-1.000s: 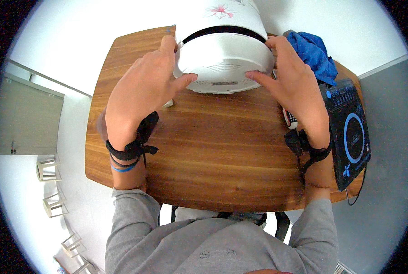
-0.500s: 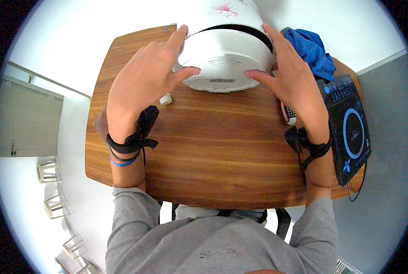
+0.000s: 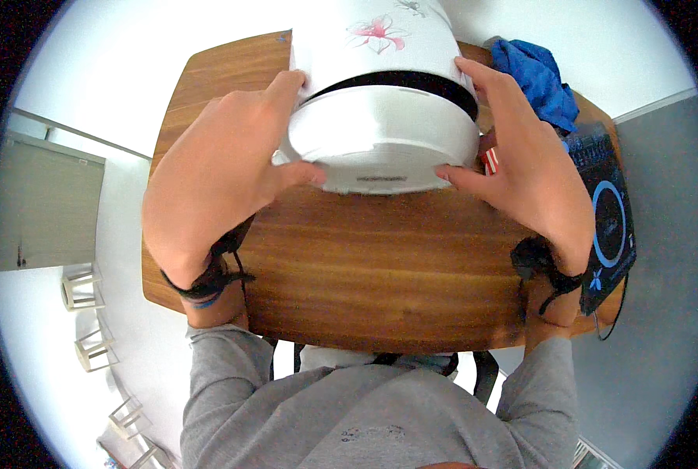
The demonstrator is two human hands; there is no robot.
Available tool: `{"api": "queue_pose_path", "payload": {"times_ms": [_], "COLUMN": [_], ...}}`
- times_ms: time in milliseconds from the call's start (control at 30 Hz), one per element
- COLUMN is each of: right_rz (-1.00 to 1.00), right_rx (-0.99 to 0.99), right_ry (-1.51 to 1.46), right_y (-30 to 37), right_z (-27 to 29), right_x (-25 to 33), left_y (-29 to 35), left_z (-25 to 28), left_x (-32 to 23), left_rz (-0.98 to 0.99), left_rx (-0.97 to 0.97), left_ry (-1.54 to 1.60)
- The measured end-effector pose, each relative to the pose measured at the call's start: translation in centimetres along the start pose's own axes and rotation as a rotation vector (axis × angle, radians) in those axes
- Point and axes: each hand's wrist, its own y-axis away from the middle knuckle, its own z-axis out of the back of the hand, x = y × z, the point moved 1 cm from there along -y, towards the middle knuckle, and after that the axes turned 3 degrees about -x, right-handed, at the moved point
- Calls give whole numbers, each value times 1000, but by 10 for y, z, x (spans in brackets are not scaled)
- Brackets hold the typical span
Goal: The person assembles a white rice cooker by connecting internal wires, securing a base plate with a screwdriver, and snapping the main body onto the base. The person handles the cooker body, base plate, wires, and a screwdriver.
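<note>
Two bare hands are spread wide around a white appliance (image 3: pixel 384 133), the left hand (image 3: pixel 216 172) on its left side and the right hand (image 3: pixel 533 164) on its right, thumbs on its lower part and fingers along the sides. The appliance is at the far edge of the table (image 3: pixel 365 273), near its middle, and tilted; whether it touches the wood cannot be told. A black band (image 3: pixel 400 78) crosses it, with a pink flower print (image 3: pixel 379 34) above. A red-and-white object (image 3: pixel 490 161), partly hidden, shows just beside the right hand. Black straps (image 3: pixel 538 262) circle both wrists. A crumpled blue cloth (image 3: pixel 535 82) lies by the far right corner, and a black cooktop (image 3: pixel 608 223) along the right edge.
</note>
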Motion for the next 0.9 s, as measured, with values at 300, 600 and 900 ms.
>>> {"api": "queue_pose_path", "payload": {"times_ms": [300,600,900], "right_rz": [-3,-51,-41], "right_rx": [72,66,58], "right_ry": [-81,-61,-5], "right_y": [6,8,11], "right_z": [12,15,16], "right_x": [-5,-3,6], "left_y": [5,-1,2], "left_z": [-1,-9,-14], "left_x": [1,4,4], "left_rz": [-54,-48,-48], "left_rx": [-58,-67,-19], "left_ry": [116,163,143]}}
